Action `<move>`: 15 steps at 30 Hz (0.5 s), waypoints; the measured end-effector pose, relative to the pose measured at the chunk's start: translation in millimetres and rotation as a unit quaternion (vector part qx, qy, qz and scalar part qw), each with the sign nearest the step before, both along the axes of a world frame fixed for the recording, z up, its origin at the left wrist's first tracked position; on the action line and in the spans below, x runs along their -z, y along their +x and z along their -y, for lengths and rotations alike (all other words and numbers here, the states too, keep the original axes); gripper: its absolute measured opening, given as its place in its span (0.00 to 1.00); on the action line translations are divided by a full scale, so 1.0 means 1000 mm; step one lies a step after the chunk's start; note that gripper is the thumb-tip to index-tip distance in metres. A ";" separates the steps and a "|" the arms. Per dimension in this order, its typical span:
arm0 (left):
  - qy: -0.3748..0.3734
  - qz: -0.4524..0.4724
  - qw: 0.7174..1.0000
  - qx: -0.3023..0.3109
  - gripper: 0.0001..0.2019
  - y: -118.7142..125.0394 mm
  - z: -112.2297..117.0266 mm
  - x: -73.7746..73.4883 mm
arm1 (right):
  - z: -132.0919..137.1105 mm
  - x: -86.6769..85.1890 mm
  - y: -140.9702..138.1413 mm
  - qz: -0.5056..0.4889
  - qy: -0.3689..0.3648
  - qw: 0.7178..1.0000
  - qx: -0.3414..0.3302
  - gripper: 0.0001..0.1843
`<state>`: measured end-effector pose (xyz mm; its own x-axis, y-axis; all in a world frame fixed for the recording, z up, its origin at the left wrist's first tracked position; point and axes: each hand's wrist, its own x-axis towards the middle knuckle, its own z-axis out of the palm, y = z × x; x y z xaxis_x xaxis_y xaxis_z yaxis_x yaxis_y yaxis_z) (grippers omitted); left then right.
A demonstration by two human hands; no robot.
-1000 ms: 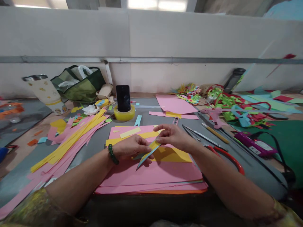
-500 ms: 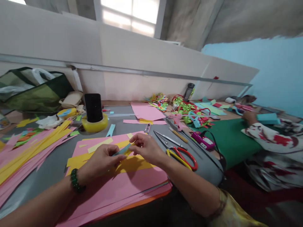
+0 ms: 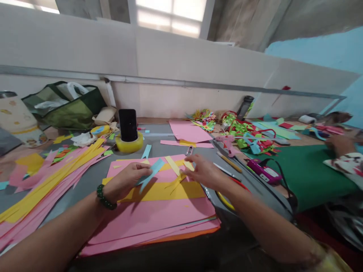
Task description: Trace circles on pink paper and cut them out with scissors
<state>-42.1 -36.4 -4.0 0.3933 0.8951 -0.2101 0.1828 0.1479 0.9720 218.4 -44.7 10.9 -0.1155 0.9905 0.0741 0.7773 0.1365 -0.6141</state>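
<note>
My left hand is closed, with thumb and fingers pinching a light blue paper strip that has a notched end. My right hand is pinched round a narrow yellow paper strip, whose split end hangs toward the left. Both hands hover over a stack of pink paper sheets. Across the top sheet runs a wide yellow band. A pale yellow strip lies close to my right fingertips. Behind my left hand, another notched blue strip rests on the grey mat.
Scissors lie partly under my right forearm. A phone stands in a tape roll. Pink and yellow strips spread at left. A pink glue gun and a purple device are at right, near another person's hand.
My hands have drawn apart, the left keeping the blue strip and the right the yellow one. The view has shifted left, so things appear farther right.
</note>
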 end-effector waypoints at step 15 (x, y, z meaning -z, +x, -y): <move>0.333 -0.338 0.854 0.212 0.11 -0.017 0.029 -0.028 | -0.011 -0.021 0.165 0.304 0.003 0.888 0.345 0.42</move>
<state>-59.3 -65.0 24.2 0.7024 0.7116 -0.0162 0.6348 -0.6160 0.4664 383.4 -33.8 31.6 0.4980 0.8410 0.2116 0.8651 -0.4987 -0.0540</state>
